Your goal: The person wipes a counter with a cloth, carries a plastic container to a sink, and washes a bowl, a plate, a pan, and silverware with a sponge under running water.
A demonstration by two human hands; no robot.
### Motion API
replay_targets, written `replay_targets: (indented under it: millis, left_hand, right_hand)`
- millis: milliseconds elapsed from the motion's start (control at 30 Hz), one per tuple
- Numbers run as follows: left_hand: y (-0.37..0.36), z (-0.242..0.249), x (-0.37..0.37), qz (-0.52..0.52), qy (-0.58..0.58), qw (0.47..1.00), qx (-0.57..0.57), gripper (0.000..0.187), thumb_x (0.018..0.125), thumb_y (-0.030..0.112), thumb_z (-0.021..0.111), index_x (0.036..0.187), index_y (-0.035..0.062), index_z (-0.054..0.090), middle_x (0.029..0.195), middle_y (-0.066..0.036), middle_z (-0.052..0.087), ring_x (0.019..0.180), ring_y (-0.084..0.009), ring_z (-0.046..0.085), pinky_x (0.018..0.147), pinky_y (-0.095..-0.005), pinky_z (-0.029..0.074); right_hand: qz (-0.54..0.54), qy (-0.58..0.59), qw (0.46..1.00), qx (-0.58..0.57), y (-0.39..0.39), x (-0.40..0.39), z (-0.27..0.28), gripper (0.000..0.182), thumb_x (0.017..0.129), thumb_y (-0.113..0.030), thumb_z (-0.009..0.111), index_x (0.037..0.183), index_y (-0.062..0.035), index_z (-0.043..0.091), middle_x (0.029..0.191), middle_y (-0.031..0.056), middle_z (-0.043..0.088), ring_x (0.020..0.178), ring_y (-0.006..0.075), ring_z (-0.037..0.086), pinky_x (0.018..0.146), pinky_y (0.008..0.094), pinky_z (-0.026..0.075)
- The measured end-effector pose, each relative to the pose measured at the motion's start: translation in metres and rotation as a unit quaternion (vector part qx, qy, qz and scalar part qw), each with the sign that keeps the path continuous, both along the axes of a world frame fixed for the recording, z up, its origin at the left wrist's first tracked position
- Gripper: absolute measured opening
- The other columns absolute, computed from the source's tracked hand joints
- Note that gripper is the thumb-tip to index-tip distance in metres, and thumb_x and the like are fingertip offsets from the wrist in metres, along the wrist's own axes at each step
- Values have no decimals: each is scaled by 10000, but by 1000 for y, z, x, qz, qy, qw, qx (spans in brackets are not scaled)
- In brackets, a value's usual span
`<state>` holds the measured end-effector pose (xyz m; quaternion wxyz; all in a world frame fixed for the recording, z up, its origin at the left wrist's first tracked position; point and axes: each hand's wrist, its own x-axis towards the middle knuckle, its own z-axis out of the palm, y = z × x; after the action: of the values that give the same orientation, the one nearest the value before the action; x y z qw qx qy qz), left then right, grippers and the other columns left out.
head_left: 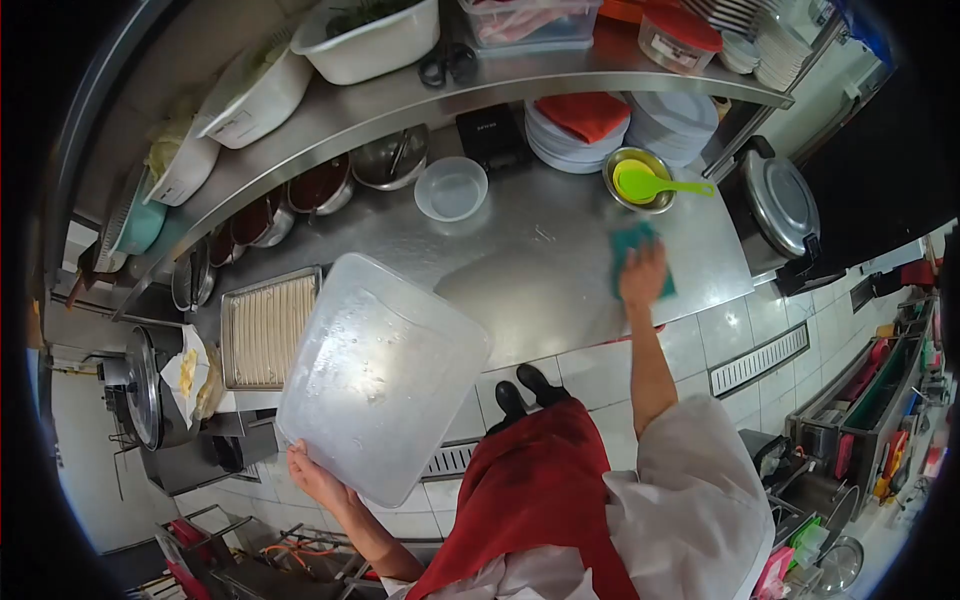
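Observation:
My left hand [316,474] grips a large translucent plastic lid [385,375] by its lower left corner. The lid is tilted up over the table's front edge, with water drops on its surface. At the right part of the steel table [540,300], my right hand [643,272] presses on a green cloth [630,240], its fingers on top and slightly blurred. Just behind the cloth stands a metal bowl [611,188] holding a bright green scoop [645,184]. A round clear plastic tub [451,189] sits farther back on the table.
A tray of pale dough strips [268,330] lies left of the lid. Bowls of dark red sauce [322,186] and stacked white plates [572,150] line the back, under a shelf [500,85] with tubs. A lidded metal pot [780,205] stands at the right.

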<state>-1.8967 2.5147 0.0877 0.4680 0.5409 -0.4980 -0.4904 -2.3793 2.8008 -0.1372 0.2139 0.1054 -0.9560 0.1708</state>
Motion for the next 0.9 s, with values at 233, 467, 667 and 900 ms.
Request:
replay_targets:
  millis: [233,467,667,900]
  left_hand:
    - [19,7,-2,-10,27,1000,-5,186,902,201,479,809,39,477,799,-31,516,755,-139,490,682,-285,427]
    - [43,6,-23,-129,49,990,0,175,899,190,486,816,36,484,816,-40,544,755,-143,515,684,-291,440]
    - [107,10,-95,-238,-25,971,-5,120,893,170,499,887,51,507,876,-32,534,764,-144,520,722,-276,438]
    - [279,5,-234,-491,23,867,74,136,867,84,451,738,51,423,712,17,459,682,-79,439,641,-237,393]
  right_hand:
    - [-181,-96,975,91,103,-66,4,509,927,-416,415,1369,-163,412,1439,132,338,1301,361,323,1049,516,274]
    - [-133,-211,964,87,173,-73,15,540,926,-476,401,1426,-298,302,1511,67,214,1367,342,224,1067,525,258]
    - [-58,-179,981,39,200,-83,29,541,940,-484,359,1429,-258,307,1491,168,224,1367,366,220,1065,550,229]
    - [300,-440,639,-555,346,111,165,729,922,-616,296,1359,-40,389,1332,123,454,1202,221,452,1019,364,351]
